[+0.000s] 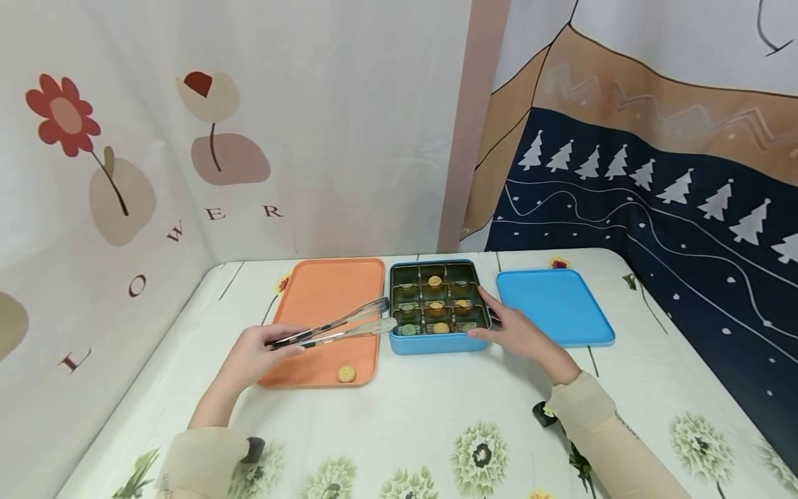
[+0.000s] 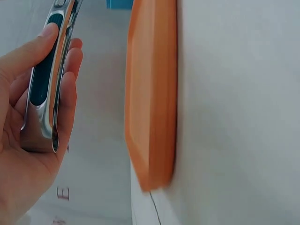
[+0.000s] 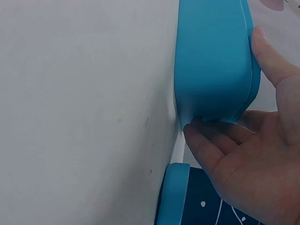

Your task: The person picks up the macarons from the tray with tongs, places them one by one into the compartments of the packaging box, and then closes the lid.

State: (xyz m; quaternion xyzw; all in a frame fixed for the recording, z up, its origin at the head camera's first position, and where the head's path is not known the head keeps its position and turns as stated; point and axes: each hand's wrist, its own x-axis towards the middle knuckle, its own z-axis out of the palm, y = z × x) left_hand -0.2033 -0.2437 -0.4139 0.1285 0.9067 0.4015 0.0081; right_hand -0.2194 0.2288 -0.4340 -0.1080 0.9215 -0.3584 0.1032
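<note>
My left hand [image 1: 254, 355] grips metal tongs [image 1: 364, 328] by their dark-padded handles, thumb on one pad in the left wrist view. The tongs' tips, spread apart, reach over the orange tray [image 1: 333, 291] to the left side of the blue tin [image 1: 439, 344]. Inside the tin a divided insert has several compartments, some with round cookies [image 1: 440, 328]. My right hand [image 1: 519, 334] holds the tin's front right corner. Its thumb lies at the front rim and its fingers against the right side. One cookie [image 1: 346, 374] sits on the tray near its front right corner.
A flat blue lid [image 1: 555, 305] lies to the right of the tin, behind my right hand. The flower-patterned tablecloth [image 1: 424, 416] covers the table. Printed curtains [image 1: 349, 138] hang along the table's back and sides.
</note>
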